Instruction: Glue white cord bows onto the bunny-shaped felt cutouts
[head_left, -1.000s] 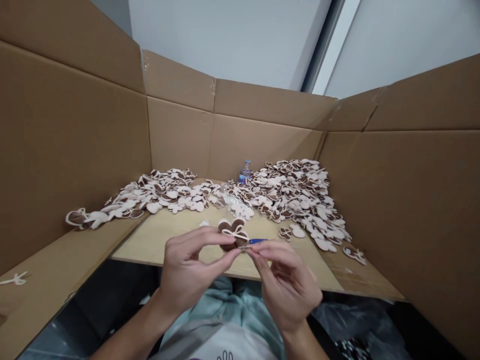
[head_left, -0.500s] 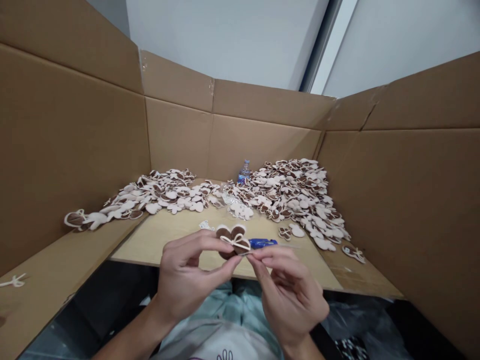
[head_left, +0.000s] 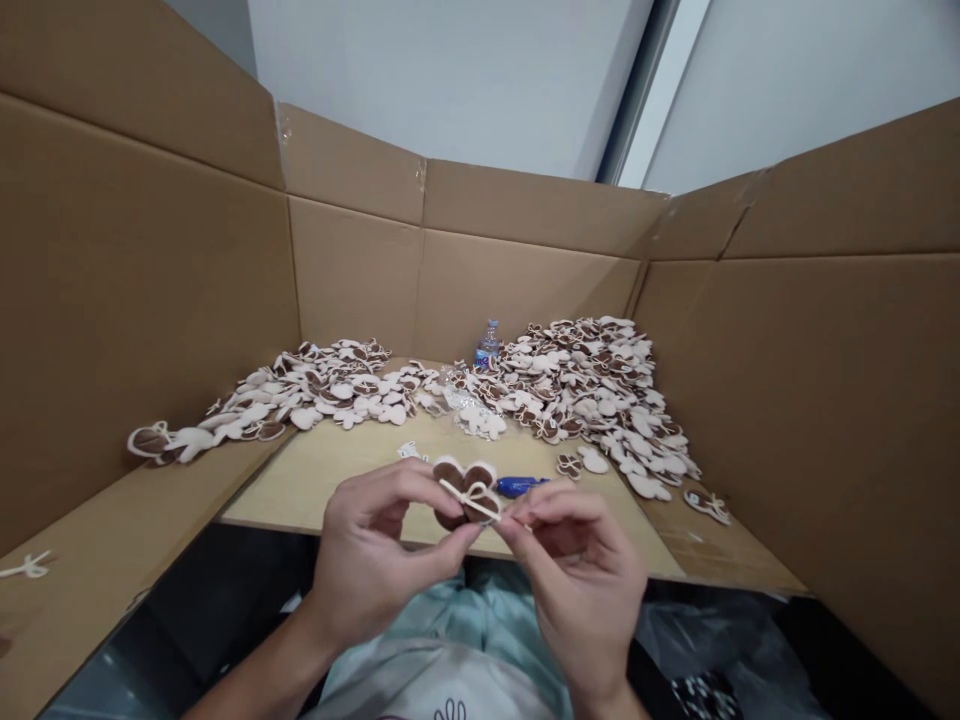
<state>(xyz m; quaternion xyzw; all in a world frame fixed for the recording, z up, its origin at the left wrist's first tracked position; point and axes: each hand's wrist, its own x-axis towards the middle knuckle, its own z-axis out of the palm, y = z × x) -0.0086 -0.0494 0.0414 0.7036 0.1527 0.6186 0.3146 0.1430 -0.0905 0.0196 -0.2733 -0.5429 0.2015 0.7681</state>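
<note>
A brown flower-shaped felt patch [head_left: 476, 480] with a pale rim and a cream cord bow [head_left: 474, 497] is held up over the front of the board. My left hand [head_left: 386, 550] is closed on its left and lower edge, forefinger across the front and thumb underneath. At the lower right of the patch, my right hand [head_left: 574, 560] pinches with thumb and forefinger what looks like a cord end of the bow. A bit of cream cord shows below those fingers. Just behind the patch lies a blue tool [head_left: 519, 487], partly hidden by my right hand; its kind is unclear.
Heaps of similar patches lie at the left [head_left: 330, 385] and right [head_left: 600, 380] of the wooden board [head_left: 300, 490]. A water bottle [head_left: 487, 345] stands at the back. Cardboard walls [head_left: 525, 260] enclose three sides. A loose cord bow [head_left: 28, 565] lies far left.
My right hand has turned and its fingers have curled in closer to the patch's right edge. The patch has tilted slightly and the bow has shifted a little lower.
</note>
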